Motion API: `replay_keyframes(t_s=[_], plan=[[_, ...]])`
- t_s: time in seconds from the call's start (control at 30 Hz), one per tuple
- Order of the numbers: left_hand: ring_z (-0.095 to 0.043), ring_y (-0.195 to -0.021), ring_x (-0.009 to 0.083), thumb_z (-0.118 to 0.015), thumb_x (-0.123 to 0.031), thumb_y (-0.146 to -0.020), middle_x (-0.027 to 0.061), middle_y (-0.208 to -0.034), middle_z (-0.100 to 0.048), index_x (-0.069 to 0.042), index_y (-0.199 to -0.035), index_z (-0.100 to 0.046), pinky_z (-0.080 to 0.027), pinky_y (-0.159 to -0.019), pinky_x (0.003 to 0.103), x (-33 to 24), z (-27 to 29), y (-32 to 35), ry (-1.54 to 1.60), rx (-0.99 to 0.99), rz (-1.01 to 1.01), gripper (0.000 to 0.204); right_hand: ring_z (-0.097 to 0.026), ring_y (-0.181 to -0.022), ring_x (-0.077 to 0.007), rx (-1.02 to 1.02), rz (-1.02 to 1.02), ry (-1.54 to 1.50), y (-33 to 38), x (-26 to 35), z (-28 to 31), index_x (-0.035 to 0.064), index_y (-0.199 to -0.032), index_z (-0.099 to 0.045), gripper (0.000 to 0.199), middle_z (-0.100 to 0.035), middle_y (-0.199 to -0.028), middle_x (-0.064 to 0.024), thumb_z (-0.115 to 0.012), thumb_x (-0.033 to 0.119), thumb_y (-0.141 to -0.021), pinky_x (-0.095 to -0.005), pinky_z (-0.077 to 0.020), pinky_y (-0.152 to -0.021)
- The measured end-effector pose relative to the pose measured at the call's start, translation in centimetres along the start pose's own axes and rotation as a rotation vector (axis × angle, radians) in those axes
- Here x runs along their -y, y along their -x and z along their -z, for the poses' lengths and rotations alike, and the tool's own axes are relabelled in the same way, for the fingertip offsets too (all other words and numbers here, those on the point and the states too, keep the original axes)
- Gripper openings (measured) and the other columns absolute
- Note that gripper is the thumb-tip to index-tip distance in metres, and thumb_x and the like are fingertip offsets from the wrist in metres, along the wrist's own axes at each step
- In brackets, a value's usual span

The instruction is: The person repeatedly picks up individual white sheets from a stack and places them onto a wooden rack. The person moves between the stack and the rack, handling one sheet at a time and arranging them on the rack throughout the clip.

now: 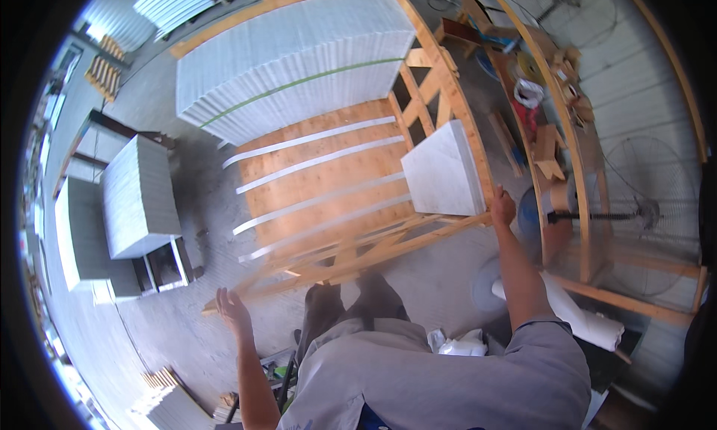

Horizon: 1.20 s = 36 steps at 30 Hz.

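A wooden crate frame (351,268) with diagonal braces stands across in front of my legs, slightly smeared by motion. My right hand (503,207) is closed on the right end of its top rail, at the crate's corner. At the other end, my left hand (233,314) is beside the rail tip with its fingers stretched out; whether they touch the wood is unclear. Behind the frame lies a plywood crate floor (321,168) with several pale strips across it. A long row of white stone slabs (291,64), bound by a green strap, fills its far side. A few shorter slabs (444,172) lean in the right corner.
Two blocks of stacked slabs (138,198) stand on a dark metal stand to the left. On the right are a wooden shelf rack (575,161) with clutter, a large fan (646,213) and a white roll (582,318). White plastic bags (463,344) lie near my right side.
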<state>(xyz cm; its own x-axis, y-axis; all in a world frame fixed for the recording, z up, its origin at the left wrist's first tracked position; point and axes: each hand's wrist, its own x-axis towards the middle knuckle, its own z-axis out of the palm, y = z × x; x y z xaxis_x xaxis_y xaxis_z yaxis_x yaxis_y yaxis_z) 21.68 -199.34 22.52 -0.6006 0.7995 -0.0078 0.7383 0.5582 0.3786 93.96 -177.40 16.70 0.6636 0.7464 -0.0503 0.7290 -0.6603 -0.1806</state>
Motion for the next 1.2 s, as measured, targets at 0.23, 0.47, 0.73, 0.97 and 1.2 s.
replay_keyframes(t_s=[0.23, 0.47, 0.73, 0.97, 1.2], plan=[[-0.056, -0.109, 0.0407, -0.047, -0.023, -0.096, 0.0265, -0.116, -0.06, 0.005, -0.111, -0.062, -0.044, -0.094, 0.047, 16.5, -0.3, 9.1, -0.132, 0.159, 0.385, 0.035, -0.059, -0.104, -0.0368, -0.288, 0.184, 0.18, 3.4, 3.9, 0.9, 0.0001, -0.105, -0.063, 0.043, -0.065, -0.106, -0.0184, -0.047, 0.04, -0.096, -0.0458, -0.0439, -0.092], [-0.06, -0.065, 0.0253, -0.053, -0.026, -0.084, 0.0133, -0.074, -0.06, 0.001, -0.086, -0.062, -0.045, -0.051, 0.042, 28.9, -3.5, 19.1, 0.293, 0.413, 0.845, 0.028, -0.063, -0.09, -0.0394, 0.341, 0.764, -0.287, 24.5, 18.7, -2.3, 0.0047, -0.102, -0.063, 0.026, -0.066, -0.096, -0.02, -0.055, 0.028, -0.094, -0.0453, -0.0508, -0.076], [-0.065, -0.084, 0.0263, -0.054, -0.026, -0.084, 0.0141, -0.102, -0.065, 0.003, -0.113, -0.06, -0.05, -0.063, 0.039, 34.7, -0.7, 16.9, 0.778, 0.347, 1.02, 0.042, -0.065, -0.085, -0.0379, 0.568, 0.997, -0.509, 49.9, 32.2, -4.3, 0.0026, -0.094, -0.065, 0.028, -0.068, -0.09, -0.0186, -0.059, 0.029, -0.09, -0.0449, -0.0505, -0.076], [-0.065, -0.077, 0.0228, -0.056, -0.028, -0.085, 0.0118, -0.094, -0.065, 0.001, -0.108, -0.06, -0.049, -0.057, 0.035, 44.0, 4.4, 15.0, 0.78, 0.347, 1.014, 0.037, -0.063, -0.079, -0.0403, 0.403, 0.762, -0.114, 54.7, 34.7, -8.5, 0.0058, -0.079, -0.065, 0.051, -0.066, -0.08, -0.0191, -0.039, 0.046, -0.097, -0.0507, -0.0483, -0.072], [-0.067, -0.078, 0.0242, -0.056, -0.026, -0.087, 0.0138, -0.102, -0.067, 0.001, -0.116, -0.058, -0.052, -0.061, 0.035, 46.3, 6.5, 12.7, 0.944, 0.229, 1.091, 0.04, -0.063, -0.075, -0.0409, 0.235, 0.722, 0.069, 55.1, 35.3, -9.6, 0.0072, -0.08, -0.064, 0.05, -0.067, -0.078, -0.0182, -0.038, 0.047, -0.097, -0.0526, -0.0484, -0.07]])
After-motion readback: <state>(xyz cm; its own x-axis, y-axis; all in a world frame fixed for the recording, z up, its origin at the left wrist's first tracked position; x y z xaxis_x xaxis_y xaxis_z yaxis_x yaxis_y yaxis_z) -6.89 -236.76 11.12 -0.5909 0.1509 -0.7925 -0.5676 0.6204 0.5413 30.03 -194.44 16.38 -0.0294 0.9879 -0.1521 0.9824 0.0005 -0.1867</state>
